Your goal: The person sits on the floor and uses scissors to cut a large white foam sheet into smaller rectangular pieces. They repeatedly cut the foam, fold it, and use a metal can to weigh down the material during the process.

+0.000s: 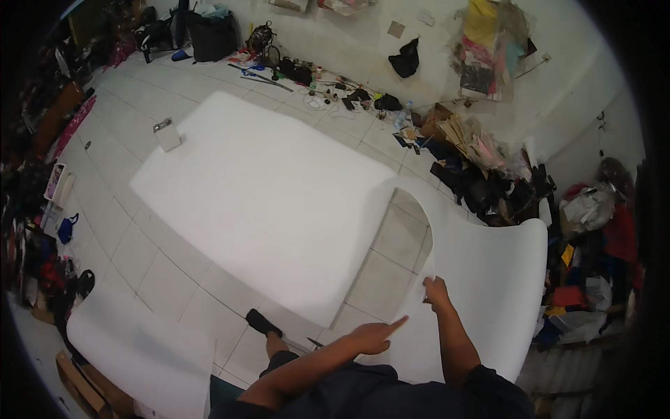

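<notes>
A large white flexible sheet (488, 286), foam-like and smooth, curves up from the floor on my right. My right hand (436, 292) is closed on its near left edge, thumb and fingers pinching it. Lower along the same edge lies my left hand (368, 338), its index finger stretched toward the right hand and the other fingers curled at the sheet. What those curled fingers grip is partly hidden. A flat, thick white sheet (265, 202) rests on the tiled floor ahead; the curved sheet meets its right corner. On its far left edge stands a pale rectangular can (167, 135).
Another white sheet (139, 349) bends up at the lower left beside a cardboard box (87, 384). My foot in a dark shoe (263, 322) is near the flat sheet. Clutter lines the walls, with a black bag (215, 38) at the back and piled bags (590, 209) at right.
</notes>
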A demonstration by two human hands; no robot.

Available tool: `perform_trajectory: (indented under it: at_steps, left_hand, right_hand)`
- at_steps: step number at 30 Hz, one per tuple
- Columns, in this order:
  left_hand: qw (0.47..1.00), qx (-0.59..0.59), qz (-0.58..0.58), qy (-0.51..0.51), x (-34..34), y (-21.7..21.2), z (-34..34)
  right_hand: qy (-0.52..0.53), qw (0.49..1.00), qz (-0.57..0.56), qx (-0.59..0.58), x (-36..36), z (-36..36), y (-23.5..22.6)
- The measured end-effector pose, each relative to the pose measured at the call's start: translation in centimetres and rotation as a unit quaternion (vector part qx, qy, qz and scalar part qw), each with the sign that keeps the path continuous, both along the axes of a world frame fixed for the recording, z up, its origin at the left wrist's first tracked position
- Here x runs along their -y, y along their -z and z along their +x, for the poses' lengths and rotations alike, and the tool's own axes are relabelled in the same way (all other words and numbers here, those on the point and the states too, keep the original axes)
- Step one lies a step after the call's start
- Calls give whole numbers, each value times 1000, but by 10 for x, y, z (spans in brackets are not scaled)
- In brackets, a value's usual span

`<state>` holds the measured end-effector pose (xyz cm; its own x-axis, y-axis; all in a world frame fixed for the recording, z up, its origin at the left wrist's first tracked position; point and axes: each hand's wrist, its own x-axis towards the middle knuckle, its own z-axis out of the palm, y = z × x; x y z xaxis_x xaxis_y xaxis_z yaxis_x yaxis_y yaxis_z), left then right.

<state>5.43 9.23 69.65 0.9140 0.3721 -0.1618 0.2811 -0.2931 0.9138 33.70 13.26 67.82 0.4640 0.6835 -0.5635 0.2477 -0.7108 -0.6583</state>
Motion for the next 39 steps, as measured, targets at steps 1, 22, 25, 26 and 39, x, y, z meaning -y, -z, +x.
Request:
perform_trajectory:
  at_steps: [1,22,25,26,39]
  left_hand:
    - [998,40,-19,-53,-11,-7,-37]
    - [631,-268,-81,-724,-66,39,-877]
    - [504,-377,-100,-771,-32,62,-956]
    - [487,-428,-31,-760,-1,93,-988]
    - [454,-251,-422,-744,-26,174,-1125]
  right_hand:
    - [60,998,29,-12,-13,-17,2]
    - [307,911,272,-48,-391,-255,80]
    - [255,953,155,42,-405,-317,107]
    - [235,950,194,58,-433,-320,106]
    - [267,923,204,187,-628,-543,52]
